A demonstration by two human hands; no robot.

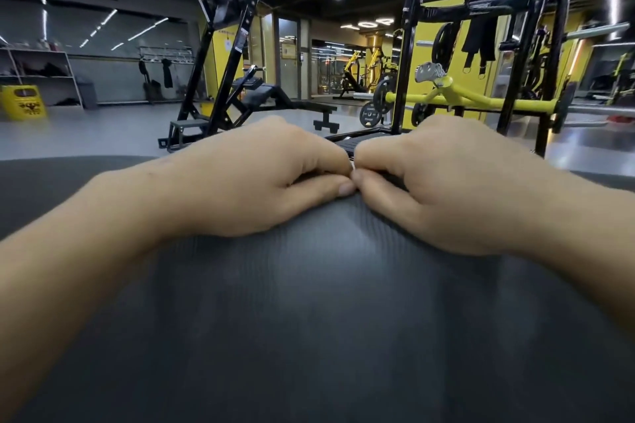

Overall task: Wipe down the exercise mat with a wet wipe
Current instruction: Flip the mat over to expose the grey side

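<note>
The dark ribbed exercise mat (316, 319) is spread across the lower view, with gym machines (220, 62) seen beyond its far edge. At the middle of that edge the left hand (247, 178) and right hand (443, 182) are held tip to tip, fingers curled and clamped on a small white sliver, judged to be the wet wipe (352, 166), which is mostly hidden. Unfolding is judged the step in hand. Next, the wipe must be opened flat and pressed onto the mat.
</note>
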